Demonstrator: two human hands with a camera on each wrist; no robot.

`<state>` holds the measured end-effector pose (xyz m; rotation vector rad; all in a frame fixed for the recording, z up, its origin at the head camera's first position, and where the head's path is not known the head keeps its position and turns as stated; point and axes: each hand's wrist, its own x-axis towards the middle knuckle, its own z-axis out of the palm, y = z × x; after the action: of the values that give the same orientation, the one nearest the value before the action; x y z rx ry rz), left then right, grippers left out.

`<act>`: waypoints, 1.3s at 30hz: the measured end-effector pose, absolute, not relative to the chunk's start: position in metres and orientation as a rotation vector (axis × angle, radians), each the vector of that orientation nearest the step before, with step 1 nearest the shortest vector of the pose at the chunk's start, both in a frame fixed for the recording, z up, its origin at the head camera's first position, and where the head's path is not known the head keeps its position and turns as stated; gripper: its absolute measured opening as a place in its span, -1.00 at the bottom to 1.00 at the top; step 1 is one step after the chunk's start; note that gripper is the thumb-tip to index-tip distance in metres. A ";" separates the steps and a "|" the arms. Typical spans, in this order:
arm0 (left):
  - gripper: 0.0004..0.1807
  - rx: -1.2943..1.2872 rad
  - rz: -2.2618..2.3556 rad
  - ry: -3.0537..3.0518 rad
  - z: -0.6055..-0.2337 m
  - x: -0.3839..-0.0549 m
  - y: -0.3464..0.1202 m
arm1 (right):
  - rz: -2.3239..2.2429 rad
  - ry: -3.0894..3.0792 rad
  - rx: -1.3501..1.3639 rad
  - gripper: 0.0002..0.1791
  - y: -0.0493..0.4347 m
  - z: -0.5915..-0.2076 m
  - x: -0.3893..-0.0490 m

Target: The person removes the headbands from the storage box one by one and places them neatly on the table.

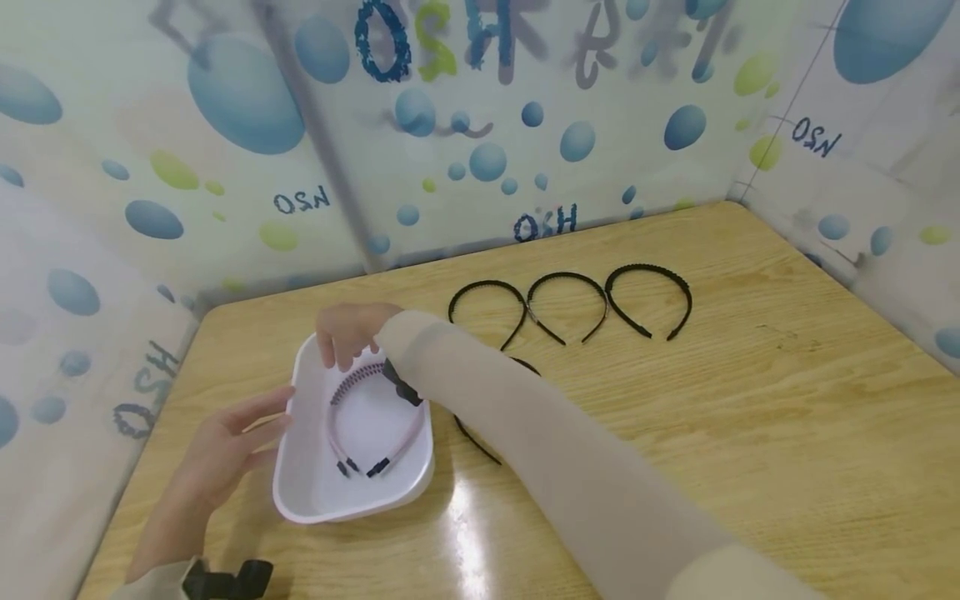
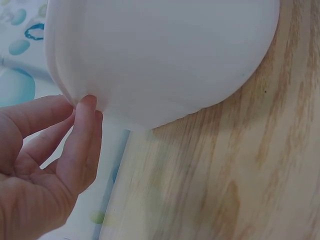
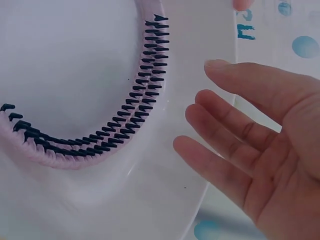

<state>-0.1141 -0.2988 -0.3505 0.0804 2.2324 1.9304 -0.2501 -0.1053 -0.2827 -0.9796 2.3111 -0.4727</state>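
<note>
Tub (image 1: pixel 309 490) of smooth, glossy white material, rounded at the corners, set on a desk (image 1: pixel 750 375) of yellowish wood grain. Inside it lies a pink headband (image 1: pixel 352 381), an open loop whose curve faces the tub's far end and whose dark-tipped ends face its near end. In the right wrist view, its pink covering appears finely gathered, with two rows of short black teeth along the inner side of the curve. The left hand (image 1: pixel 225 446) pinches the tub's left rim between thumb and fingers. The right hand (image 1: pixel 352 329) is at the tub's far end, near the toothed curve, its fingers apart and loosely bent, gripping nothing; whether a fingertip touches the rim cannot be told. Beyond the tub and to its right, three black headbands (image 1: pixel 567 274) form a row of slender open loops, the rightmost with a bumpy outer edge. Just right of the tub, a fourth black headband (image 1: pixel 477 445) is partly hidden by the plain, pale right sleeve (image 1: pixel 555 450). Behind the tub rises a pale wall (image 1: pixel 622 179) printed with blue and green ovals and lettering.
</note>
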 end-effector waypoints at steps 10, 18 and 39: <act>-0.60 0.101 1.949 2.220 -0.353 -0.116 -0.299 | -0.441 2.396 -0.840 -0.66 -0.111 -0.295 -0.247; -0.61 0.100 1.960 2.214 -0.352 -0.116 -0.299 | -0.395 2.402 -0.735 -0.75 -0.107 -0.291 -0.234; -0.61 0.072 1.977 2.209 -0.351 -0.115 -0.298 | -0.247 2.390 -0.719 -0.93 -0.147 -0.371 -0.302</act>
<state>-0.1154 -0.2982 -0.3508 0.0722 2.2088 1.9774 -0.3020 -0.1467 -0.3715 -0.7191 2.3897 -0.2474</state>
